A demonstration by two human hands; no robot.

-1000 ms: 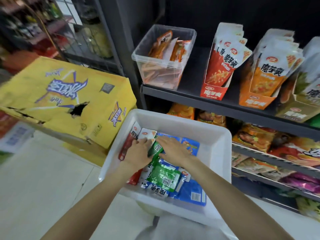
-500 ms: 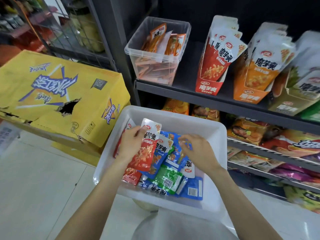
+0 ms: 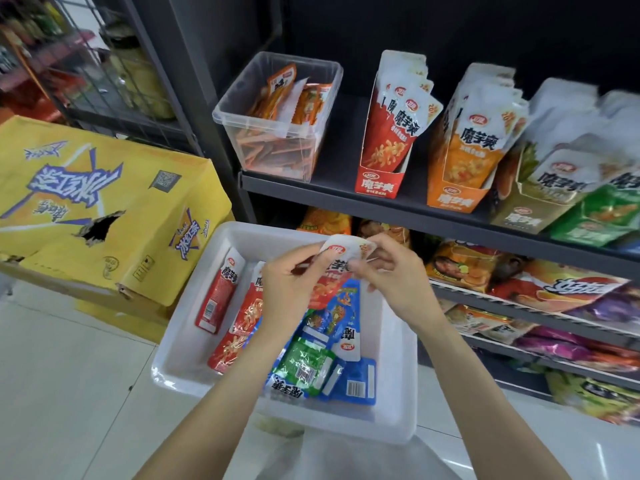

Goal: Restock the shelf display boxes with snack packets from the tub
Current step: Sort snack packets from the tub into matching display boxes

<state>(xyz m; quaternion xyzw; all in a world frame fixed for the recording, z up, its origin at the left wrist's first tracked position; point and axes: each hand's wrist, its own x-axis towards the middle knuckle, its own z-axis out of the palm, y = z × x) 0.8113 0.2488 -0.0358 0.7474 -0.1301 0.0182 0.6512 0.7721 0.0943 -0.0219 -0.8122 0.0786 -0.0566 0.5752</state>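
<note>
Glossy plastic packets (image 3: 313, 365) lie in a smooth white plastic tub (image 3: 391, 368); yellow cardboard carton (image 3: 104, 202).

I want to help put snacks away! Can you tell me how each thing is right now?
Left hand: pinching the red packet.
Right hand: pinching the same packet's top.
Red packet: lifted above the tub, upright.
White tub: open, holding red, blue and green packets lying flat.
Red display box: on the shelf, packets standing in it.
Clear bin: on the shelf, partly filled.

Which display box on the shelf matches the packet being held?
The red display box, leftmost of the cardboard boxes, beside the clear bin; both hands hold a red packet.
</note>
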